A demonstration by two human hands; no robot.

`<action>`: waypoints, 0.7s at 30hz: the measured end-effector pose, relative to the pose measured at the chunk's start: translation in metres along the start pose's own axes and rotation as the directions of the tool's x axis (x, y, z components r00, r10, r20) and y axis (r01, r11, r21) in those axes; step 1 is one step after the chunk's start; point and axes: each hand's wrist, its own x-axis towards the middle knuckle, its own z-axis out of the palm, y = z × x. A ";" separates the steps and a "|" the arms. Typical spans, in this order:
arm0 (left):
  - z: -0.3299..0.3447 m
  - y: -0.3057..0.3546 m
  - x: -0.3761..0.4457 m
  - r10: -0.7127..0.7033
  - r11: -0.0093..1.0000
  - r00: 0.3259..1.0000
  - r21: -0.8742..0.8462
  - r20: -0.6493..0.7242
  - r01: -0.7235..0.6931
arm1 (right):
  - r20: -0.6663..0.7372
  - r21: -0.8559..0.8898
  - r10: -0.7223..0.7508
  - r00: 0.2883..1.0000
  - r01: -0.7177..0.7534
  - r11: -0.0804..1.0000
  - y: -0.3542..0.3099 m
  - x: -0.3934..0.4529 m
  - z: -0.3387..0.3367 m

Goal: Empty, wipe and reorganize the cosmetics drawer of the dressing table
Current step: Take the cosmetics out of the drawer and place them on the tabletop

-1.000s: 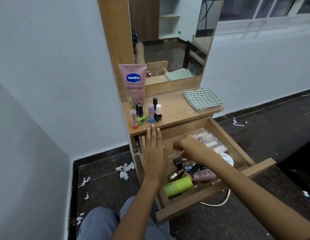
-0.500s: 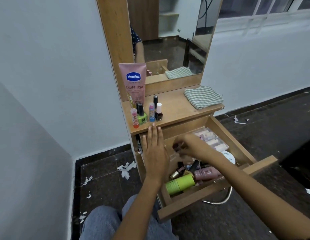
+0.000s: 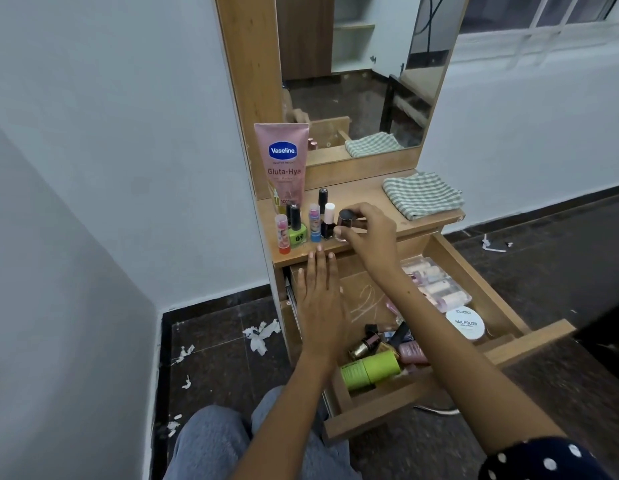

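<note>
Cosmetics are sitting partly on the dressing table top [image 3: 370,202] and partly in the open drawer [image 3: 450,362]. I am pinching a small dark-capped bottle [image 3: 345,225] between the curled fingers and thumb of my right hand [image 3: 368,233], holding it upright on the top just beside the nail polish bottles [image 3: 327,220] and lip balm sticks [image 3: 314,221]. My left hand [image 3: 320,299] is lying flat, fingers straight, fingertips touching the top's front edge. A pink lotion tube [image 3: 282,164] is standing behind; a checked cloth [image 3: 422,194] is lying to the right.
</note>
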 end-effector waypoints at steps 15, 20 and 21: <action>-0.003 0.002 -0.001 0.008 0.999 1.000 -0.036 -0.017 -0.009 | 0.360 -0.194 -0.053 0.932 0.130 0.972 0.020 -0.061 -0.056; -0.001 0.000 -0.002 0.015 0.999 1.000 -0.032 -0.013 -0.015 | 0.822 -0.422 0.166 0.545 0.388 0.819 0.031 -0.080 -0.052; -0.001 0.000 -0.002 0.019 0.999 1.000 -0.025 -0.008 -0.019 | 0.846 -0.424 0.173 0.504 0.440 0.791 0.031 -0.083 -0.050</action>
